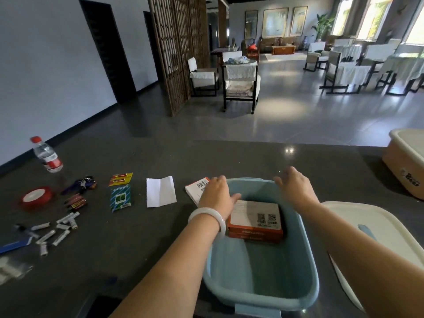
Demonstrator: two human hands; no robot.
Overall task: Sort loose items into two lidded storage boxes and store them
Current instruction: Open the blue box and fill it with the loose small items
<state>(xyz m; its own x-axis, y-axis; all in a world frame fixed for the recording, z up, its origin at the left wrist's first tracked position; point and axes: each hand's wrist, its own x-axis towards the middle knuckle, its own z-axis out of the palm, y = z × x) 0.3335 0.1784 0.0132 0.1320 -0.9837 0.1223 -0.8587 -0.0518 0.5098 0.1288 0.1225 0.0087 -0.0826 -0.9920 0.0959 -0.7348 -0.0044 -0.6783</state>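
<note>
An open light-blue storage box [305, 267] stands on the dark table in front of me. Inside it, at the far end, lies an orange-and-white carton [255, 222]. My left hand [216, 192], with a white bangle at the wrist, reaches over the box's far left corner, fingers relaxed, its fingertips over a second orange-and-white carton [193, 189] lying just outside the box. My right hand [294, 185] hovers over the far right rim with fingers spread, holding nothing. The box's white lid [376, 226] lies to the right.
A beige lidded box [403, 161] stands at the far right. To the left lie white folded paper [160, 191], a green packet [120, 198], a yellow card pack [121, 179], red tape roll [35, 197], several loose batteries [57, 230] and a water bottle [47, 156].
</note>
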